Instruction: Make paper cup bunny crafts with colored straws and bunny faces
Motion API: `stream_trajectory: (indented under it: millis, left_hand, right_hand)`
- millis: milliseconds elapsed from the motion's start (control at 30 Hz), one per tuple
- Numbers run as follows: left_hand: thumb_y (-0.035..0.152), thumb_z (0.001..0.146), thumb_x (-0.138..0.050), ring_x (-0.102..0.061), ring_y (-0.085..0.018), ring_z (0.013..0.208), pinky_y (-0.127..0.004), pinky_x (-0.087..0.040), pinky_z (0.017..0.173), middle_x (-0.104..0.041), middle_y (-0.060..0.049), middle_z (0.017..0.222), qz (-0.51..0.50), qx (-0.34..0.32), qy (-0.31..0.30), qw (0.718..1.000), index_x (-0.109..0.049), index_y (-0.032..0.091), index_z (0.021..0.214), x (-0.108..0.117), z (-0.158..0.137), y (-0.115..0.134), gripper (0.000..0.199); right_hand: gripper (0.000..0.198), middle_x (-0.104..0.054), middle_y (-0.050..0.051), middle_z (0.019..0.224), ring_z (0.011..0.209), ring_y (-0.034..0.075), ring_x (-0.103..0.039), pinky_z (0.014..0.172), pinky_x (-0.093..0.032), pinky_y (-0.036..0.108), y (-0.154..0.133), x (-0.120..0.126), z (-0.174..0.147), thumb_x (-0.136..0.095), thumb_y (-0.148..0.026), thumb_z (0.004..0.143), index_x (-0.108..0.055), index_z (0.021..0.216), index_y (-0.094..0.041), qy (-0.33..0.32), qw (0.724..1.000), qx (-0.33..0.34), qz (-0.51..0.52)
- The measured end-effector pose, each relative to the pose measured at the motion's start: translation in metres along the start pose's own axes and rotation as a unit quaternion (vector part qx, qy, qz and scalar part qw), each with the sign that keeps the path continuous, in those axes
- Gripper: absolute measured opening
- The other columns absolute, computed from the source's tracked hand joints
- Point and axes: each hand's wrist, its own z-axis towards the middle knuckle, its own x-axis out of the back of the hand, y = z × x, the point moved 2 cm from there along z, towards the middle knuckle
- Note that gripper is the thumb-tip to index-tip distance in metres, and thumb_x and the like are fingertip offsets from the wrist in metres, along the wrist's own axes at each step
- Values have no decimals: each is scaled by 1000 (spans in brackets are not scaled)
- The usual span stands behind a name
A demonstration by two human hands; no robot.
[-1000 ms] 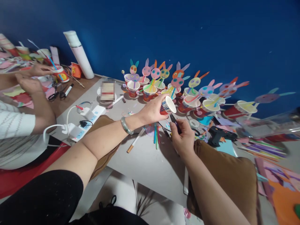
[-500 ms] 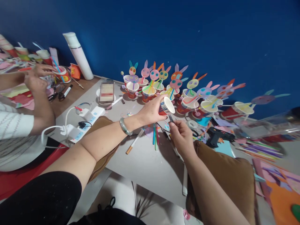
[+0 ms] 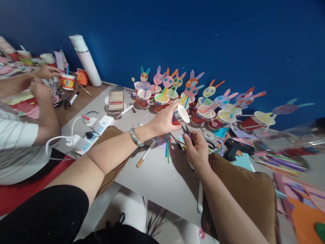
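Observation:
My left hand (image 3: 166, 120) is wrapped round a red paper cup (image 3: 177, 117), tilted so that its white mouth faces right. A bracelet circles that wrist. My right hand (image 3: 196, 147) grips a pair of scissors (image 3: 188, 132), whose dark blades point up at the cup's lower rim. I cannot tell whether the blades touch the cup. Below both hands lie blue, green and red sticks (image 3: 168, 149) and a brown-tipped white pen (image 3: 146, 154). Behind the held cup stand several paper cups with rabbit faces (image 3: 161, 101).
A co-worker's hands (image 3: 44, 81) are at a red cup (image 3: 67, 82) on the left. Around me are a power strip (image 3: 101, 127), a white flask (image 3: 87, 62), a black glue gun (image 3: 235, 148), brown cushions (image 3: 243, 189), coloured sticks (image 3: 284, 164) and orange paper (image 3: 304, 217).
The scissor blades, closed together before, now stand apart under the cup's rim. My left hand and its cup have hardly moved. The co-worker's cup is now more upright.

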Motion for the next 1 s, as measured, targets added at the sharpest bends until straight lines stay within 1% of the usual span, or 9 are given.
stream_trajectory:
  millis: [100,200,367,500,667,767,867,933,1000]
  left_hand:
    - [22,70,-79,-58,-32,136,-45,-47,115,-58,-17,147,-36,0,3,999,-43,16,144,3,1,0,82]
    - [24,65,-86,-59,-32,134,-45,-46,115,-60,-17,144,-124,22,21,992,-46,15,140,4,3,-3,85]
    - [31,64,-90,-68,-26,111,-41,-54,98,-71,-13,120,-297,108,-11,949,-56,15,121,3,2,-2,69]
    - [30,65,-90,-69,-24,107,-43,-55,97,-72,-11,114,-368,137,-43,919,-58,16,116,5,-1,7,62]
    - [27,64,-89,-69,-25,107,-44,-56,97,-71,-11,115,-372,145,-53,915,-58,15,119,3,-2,8,65]
    - [27,62,-90,-68,-25,112,-42,-56,99,-68,-12,124,-364,152,-42,918,-52,17,133,0,-2,2,81]
    - [25,65,-88,-65,-26,120,-41,-55,100,-63,-12,134,-370,140,-53,917,-41,23,146,-1,-1,1,94]
    - [26,68,-87,-65,-26,119,-40,-56,99,-64,-11,132,-373,119,-77,917,-43,24,143,0,-1,3,87]
    - [30,69,-88,-66,-24,112,-39,-55,97,-67,-9,121,-365,103,-100,920,-52,21,130,1,-2,7,72]
  right_hand:
    - [26,-53,-3,70,65,16,-49,66,-44,32,1,1,-1,-61,-48,90,-54,89,-23,8,1000,-1,-9]
    - [26,-55,-2,72,65,16,-49,65,-44,32,-2,3,-2,-60,-48,91,-54,91,-23,28,999,17,-21]
    - [30,-55,-1,71,64,16,-48,62,-42,32,-6,7,-4,-57,-52,94,-56,92,-23,71,996,45,-40]
    - [34,-54,-1,70,64,16,-48,62,-40,32,-7,7,-6,-57,-56,95,-56,92,-23,87,994,62,-36]
    - [33,-54,-1,71,65,16,-48,62,-40,32,-12,8,-7,-57,-56,95,-54,92,-23,86,992,74,-49]
    - [31,-55,-1,73,66,17,-49,63,-40,32,-15,9,-8,-56,-54,96,-54,92,-23,82,992,79,-50]
    - [37,-52,-1,73,65,16,-47,62,-40,31,-13,9,-7,-58,-59,94,-54,90,-23,85,994,70,-20]
    - [42,-48,-4,70,62,14,-43,59,-38,29,-11,10,-6,-65,-63,88,-51,86,-24,93,994,56,4]
    - [46,-44,-6,67,58,11,-38,55,-34,28,-11,11,-5,-73,-63,82,-48,81,-24,105,993,45,21]
